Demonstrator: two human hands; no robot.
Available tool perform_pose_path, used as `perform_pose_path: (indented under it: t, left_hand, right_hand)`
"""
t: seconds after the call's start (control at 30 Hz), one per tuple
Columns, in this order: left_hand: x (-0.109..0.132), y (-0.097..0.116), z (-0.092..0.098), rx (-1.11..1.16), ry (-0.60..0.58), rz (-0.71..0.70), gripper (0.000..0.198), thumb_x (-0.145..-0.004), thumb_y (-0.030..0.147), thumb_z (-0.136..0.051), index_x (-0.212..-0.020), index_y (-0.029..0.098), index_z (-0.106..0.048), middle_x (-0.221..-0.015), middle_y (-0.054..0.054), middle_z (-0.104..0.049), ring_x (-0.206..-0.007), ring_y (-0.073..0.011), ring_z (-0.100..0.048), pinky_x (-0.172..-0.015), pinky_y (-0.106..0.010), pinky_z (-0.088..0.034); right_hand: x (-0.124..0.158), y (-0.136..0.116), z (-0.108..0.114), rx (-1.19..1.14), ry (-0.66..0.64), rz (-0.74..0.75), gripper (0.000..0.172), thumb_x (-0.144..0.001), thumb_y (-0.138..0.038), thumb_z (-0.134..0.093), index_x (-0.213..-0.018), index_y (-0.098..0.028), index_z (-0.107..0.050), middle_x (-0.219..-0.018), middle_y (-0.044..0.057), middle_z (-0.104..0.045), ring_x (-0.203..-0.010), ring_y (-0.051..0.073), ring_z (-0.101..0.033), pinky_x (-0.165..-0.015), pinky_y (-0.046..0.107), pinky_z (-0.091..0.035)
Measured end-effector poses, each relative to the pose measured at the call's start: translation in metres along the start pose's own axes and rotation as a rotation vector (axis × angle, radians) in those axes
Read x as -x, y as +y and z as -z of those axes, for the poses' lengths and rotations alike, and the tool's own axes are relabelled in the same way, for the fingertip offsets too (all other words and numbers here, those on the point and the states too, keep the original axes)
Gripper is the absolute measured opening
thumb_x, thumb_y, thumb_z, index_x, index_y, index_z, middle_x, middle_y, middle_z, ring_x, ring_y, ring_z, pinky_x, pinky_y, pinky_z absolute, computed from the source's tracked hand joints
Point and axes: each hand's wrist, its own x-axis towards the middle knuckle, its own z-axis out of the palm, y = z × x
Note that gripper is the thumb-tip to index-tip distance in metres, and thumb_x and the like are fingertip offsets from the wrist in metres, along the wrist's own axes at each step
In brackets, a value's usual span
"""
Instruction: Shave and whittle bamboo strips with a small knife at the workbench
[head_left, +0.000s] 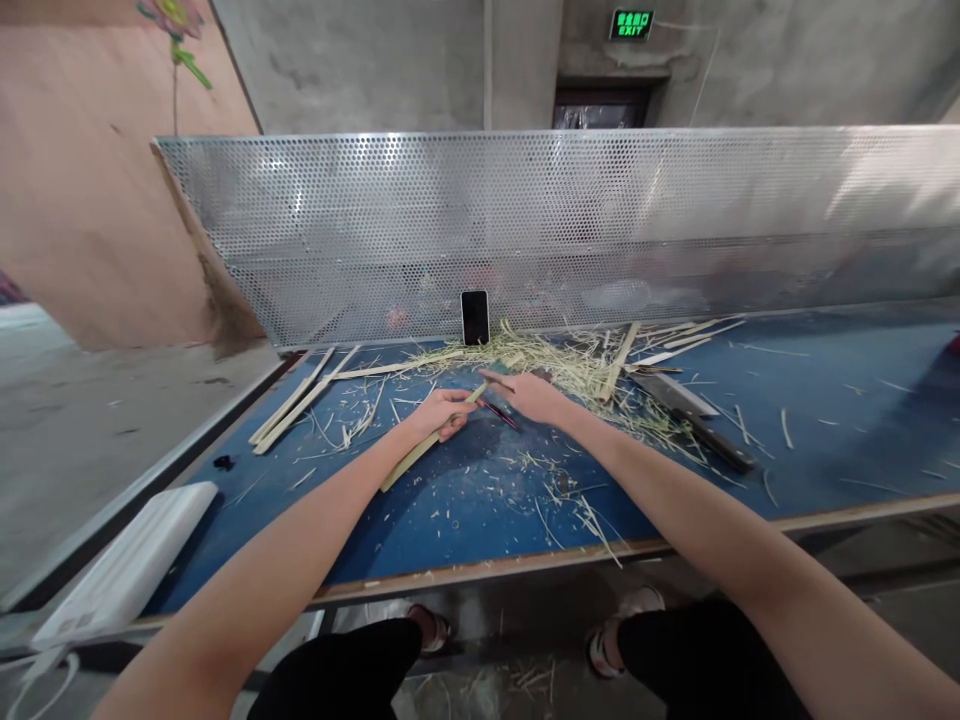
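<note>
A long, flat greenish strip [411, 464], which looks like split bamboo, runs diagonally over the table. My left hand [444, 412] is closed around it, with its near end sticking out below the wrist. At the strip's far end is my right hand [531, 396], its fingers pinched together. What they hold is too small to make out; a greyish-teal patch shows beside the fingertips. Between the hands lies a thin dark-red tool [501, 414] on the blue tabletop [465, 520].
Shavings [555, 362] are heaped at the back, before an upright phone [475, 318] and a perforated metal screen [420, 220]. Loose strips [304, 402] lie left. A dark-handled knife [694, 425] lies right. A white power strip [131, 560] sits on the left front corner.
</note>
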Motion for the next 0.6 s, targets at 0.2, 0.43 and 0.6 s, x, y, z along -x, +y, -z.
perform_pose_path:
  t: [0.2,0.43,0.6]
  left_hand:
    - [-0.001,-0.002,0.002,-0.053,-0.021,0.001,0.033,-0.086,0.034,-0.077,-0.11,0.013,-0.072,-0.052,0.007,-0.048,-0.032,-0.007,-0.038,-0.033,-0.02,-0.033]
    - [-0.003,-0.005,0.002,-0.025,0.003,-0.025,0.028,-0.082,0.036,-0.08,-0.096,0.014,-0.069,-0.049,0.006,-0.048,-0.031,-0.0087,-0.04,-0.032,-0.022,-0.031]
    - [0.001,-0.002,0.001,-0.034,-0.033,-0.031,0.033,-0.085,0.036,-0.079,-0.108,0.014,-0.071,-0.051,0.007,-0.048,-0.032,-0.0072,-0.037,-0.033,-0.02,-0.032]
  right_hand:
    - [-0.001,0.018,0.009,-0.036,0.051,-0.162,0.058,-0.112,-0.047,-0.034,-0.165,-0.024,-0.042,-0.078,0.007,-0.071,-0.057,0.017,-0.052,-0.063,0.029,-0.037]
    - [0.009,-0.023,0.0,-0.068,-0.123,0.173,0.056,-0.113,-0.046,-0.036,-0.163,-0.026,-0.046,-0.082,0.007,-0.073,-0.062,0.017,-0.055,-0.068,0.028,-0.039]
    - [0.002,0.004,0.009,0.02,0.025,-0.038,0.056,-0.113,-0.049,-0.033,-0.165,-0.028,-0.043,-0.082,0.008,-0.072,-0.064,0.019,-0.056,-0.067,0.029,-0.038]
